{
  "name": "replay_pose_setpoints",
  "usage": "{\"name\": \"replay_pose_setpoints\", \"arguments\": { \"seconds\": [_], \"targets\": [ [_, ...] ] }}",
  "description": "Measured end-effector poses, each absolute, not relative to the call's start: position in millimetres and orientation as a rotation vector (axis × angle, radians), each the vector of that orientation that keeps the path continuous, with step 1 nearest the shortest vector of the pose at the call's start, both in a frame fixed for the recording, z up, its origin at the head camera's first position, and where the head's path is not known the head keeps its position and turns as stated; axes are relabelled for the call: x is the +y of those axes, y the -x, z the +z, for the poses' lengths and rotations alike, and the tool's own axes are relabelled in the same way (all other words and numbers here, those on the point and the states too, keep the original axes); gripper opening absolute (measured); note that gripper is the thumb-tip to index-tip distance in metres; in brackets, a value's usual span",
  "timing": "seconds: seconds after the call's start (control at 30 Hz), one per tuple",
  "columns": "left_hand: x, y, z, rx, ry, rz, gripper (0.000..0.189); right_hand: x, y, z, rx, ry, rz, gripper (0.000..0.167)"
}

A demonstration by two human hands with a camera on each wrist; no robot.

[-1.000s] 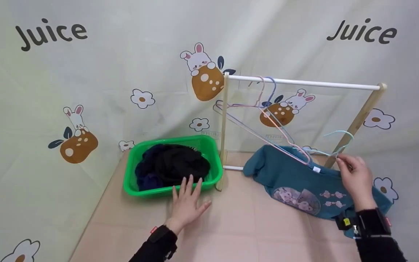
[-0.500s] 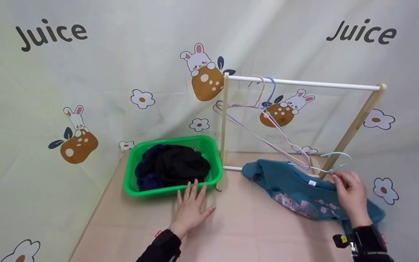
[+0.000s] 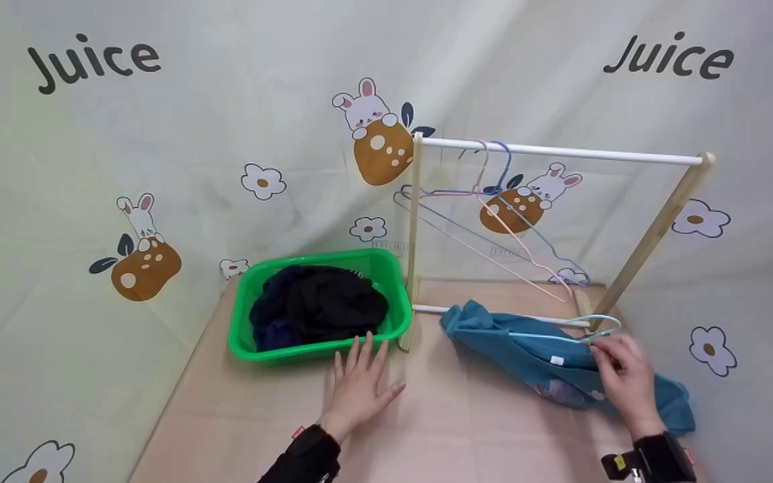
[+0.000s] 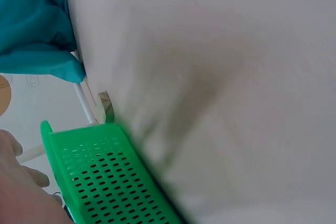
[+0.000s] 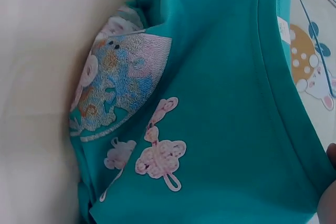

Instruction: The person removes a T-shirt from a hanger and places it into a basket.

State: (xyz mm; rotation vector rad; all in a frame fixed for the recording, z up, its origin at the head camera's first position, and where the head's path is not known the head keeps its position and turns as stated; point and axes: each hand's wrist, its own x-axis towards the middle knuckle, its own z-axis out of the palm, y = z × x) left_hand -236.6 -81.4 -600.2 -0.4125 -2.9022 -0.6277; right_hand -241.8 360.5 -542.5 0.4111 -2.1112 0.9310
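Observation:
My right hand pinches a light blue clothes hanger near the base of its hook. From the hanger droops a teal sweatshirt, its lower part sagging onto the table. The right wrist view shows its round collar, a white neck tag and pink bow prints, with fingertips at the right edge. My left hand is spread with straight fingers at the front rim of a green plastic basket; whether they touch it, I cannot tell. Dark clothes lie bundled inside the basket.
Behind the sweatshirt stands a small rack with a white top rail and wooden posts. A pink hanger and a purple-blue hanger hang toward its left end. A patterned curtain backs the table.
My right hand has come down and left with the hanger and sweatshirt, which now sags lower, in front of the rack's bottom bar. My left hand has shifted slightly right.

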Motion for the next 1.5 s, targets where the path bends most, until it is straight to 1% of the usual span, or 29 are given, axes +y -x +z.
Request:
{"name": "replay_pose_setpoints", "arguments": {
  "seconds": [0.2, 0.47, 0.57, 0.7, 0.77, 0.8, 0.87, 0.9, 0.93, 1.0, 1.07, 1.17, 1.27, 1.5],
  "targets": [
    [-65.3, 234.9, -596.9, -2.840, 0.480, -0.672, 0.081, 341.5, 244.7, -553.7, -2.103, -0.567, 0.863, 0.030],
    [-44.5, 228.5, -602.1, -2.737, 0.606, -0.773, 0.076, 317.2, 247.5, -565.6, -2.088, -0.738, 0.847, 0.033],
    [-38.8, 226.7, -603.1, -2.678, 0.660, -0.815, 0.074, 309.8, 247.6, -567.2, -2.068, -0.799, 0.859, 0.027],
    [-31.2, 224.9, -602.1, -2.590, 0.711, -0.862, 0.069, 301.5, 246.8, -568.2, -2.027, -0.871, 0.880, 0.006],
    [-28.3, 225.0, -601.1, -2.562, 0.713, -0.887, 0.066, 297.1, 246.0, -567.9, -2.016, -0.886, 0.896, 0.016],
    [-27.3, 225.0, -600.2, -2.557, 0.706, -0.893, 0.064, 295.2, 245.7, -567.9, -2.015, -0.888, 0.902, 0.016],
    [-26.0, 225.4, -599.7, -2.536, 0.707, -0.893, 0.059, 292.2, 245.7, -568.8, -2.017, -0.887, 0.910, 0.012],
    [-26.0, 225.8, -599.6, -2.522, 0.715, -0.886, 0.055, 290.9, 245.5, -569.2, -2.019, -0.886, 0.916, 0.006],
    [-26.1, 226.2, -599.7, -2.508, 0.724, -0.877, 0.051, 290.0, 245.7, -569.5, -2.016, -0.889, 0.928, 0.007],
    [-26.2, 227.3, -599.7, -2.476, 0.747, -0.854, 0.041, 289.0, 245.6, -570.6, -2.014, -0.885, 0.946, 0.022],
    [-26.6, 228.7, -599.3, -2.451, 0.765, -0.835, 0.031, 288.1, 245.0, -570.3, -2.015, -0.876, 0.961, 0.033],
    [-28.2, 230.5, -596.9, -2.445, 0.778, -0.822, 0.023, 286.9, 242.9, -567.1, -2.041, -0.841, 0.981, 0.039],
    [-30.9, 231.8, -594.0, -2.441, 0.799, -0.831, 0.022, 286.1, 239.8, -562.5, -2.102, -0.788, 1.010, 0.040],
    [-38.8, 233.3, -584.8, -2.404, 0.785, -0.926, 0.023, 285.4, 236.9, -550.7, -2.178, -0.665, 1.004, 0.031]
  ]
}}
